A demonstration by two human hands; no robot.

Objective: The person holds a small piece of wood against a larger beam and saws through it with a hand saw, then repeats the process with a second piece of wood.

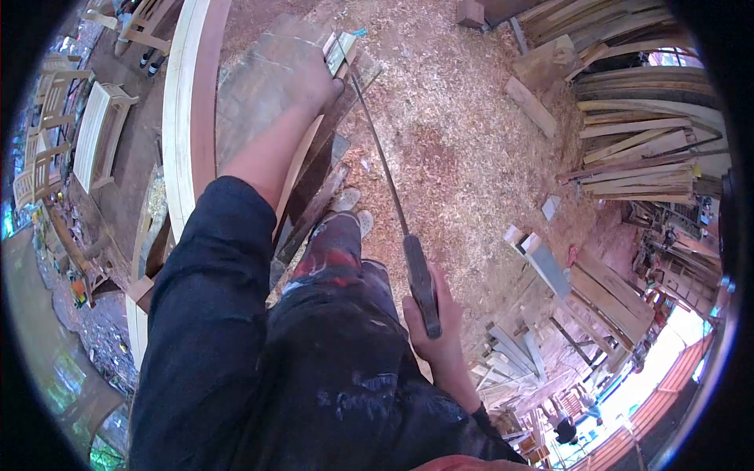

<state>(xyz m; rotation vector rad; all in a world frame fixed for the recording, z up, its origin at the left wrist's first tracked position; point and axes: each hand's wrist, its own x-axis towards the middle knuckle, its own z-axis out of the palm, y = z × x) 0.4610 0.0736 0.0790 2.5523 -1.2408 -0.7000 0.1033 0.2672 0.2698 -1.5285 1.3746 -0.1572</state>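
My right hand (440, 318) is wrapped round the dark handle of a handsaw (381, 157), seen nearly edge-on. Its long thin blade runs up and forward, and the far end overlaps a short pale piece of wood (338, 52). That piece lies at the edge of a worn wooden bench (255, 86). Over on the bench my left hand (312, 85) grips the pale piece close to the blade, fingers curled at its near side. A small blue-green scrap (360, 32) shows beside the wood's far end.
A long pale curved beam (188, 118) passes along my left side. Wood shavings (440, 133) cover the ground. Stacked boards (640, 149) stand at the right, with more planks (585, 286) lower right. A slatted wooden bench (102, 133) and chairs are at the left.
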